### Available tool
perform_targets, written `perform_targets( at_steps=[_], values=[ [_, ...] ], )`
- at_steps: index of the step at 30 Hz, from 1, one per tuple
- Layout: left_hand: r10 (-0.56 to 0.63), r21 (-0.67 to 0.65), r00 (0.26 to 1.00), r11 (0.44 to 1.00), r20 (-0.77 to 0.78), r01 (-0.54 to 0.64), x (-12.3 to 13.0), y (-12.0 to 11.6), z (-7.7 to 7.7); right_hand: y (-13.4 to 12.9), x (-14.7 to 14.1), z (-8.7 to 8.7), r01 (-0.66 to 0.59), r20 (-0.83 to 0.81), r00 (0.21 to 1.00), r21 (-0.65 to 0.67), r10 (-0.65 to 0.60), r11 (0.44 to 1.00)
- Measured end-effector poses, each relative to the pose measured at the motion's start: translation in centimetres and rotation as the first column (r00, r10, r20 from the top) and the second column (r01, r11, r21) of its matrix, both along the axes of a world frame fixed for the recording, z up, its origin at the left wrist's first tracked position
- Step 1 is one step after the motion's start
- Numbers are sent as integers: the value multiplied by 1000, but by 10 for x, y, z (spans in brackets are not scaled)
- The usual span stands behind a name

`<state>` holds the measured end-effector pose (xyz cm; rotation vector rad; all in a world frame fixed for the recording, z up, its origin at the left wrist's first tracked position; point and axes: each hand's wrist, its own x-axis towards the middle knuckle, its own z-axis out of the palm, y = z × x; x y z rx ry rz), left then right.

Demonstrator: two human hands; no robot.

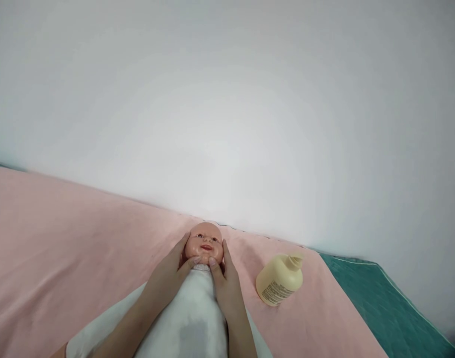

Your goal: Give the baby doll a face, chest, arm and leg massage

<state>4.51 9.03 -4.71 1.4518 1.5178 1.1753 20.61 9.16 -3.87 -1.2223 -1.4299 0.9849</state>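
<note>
A baby doll (205,242) lies face up, its bare head at the far end and its body covered in white clothing (192,308). My left hand (175,266) cups one side of the doll's head, with the thumb on its chin. On the other side of the head, my right hand (224,276) mirrors it, its thumb also at the chin and its fingers along the cheek. Both hands touch the head from either side. The doll's arms cannot be made out.
A pale yellow pump bottle (277,279) with printed text stands on the pink sheet (82,233), right of the doll. Green quilted fabric (384,298) shows at the right. A plain white wall (227,109) rises directly behind the doll's head.
</note>
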Motion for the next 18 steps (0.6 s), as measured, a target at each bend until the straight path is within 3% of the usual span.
perform_targets(
  at_steps=[5,18],
  values=[
    [18,11,999,1000,-36,-17,0,0,1,2,5,1,-23,50,998,-47,26,999],
    [3,1,1000,1000,-25,-3,0,-1,3,1,3,5,-22,-35,999,-109,18,994]
  ],
)
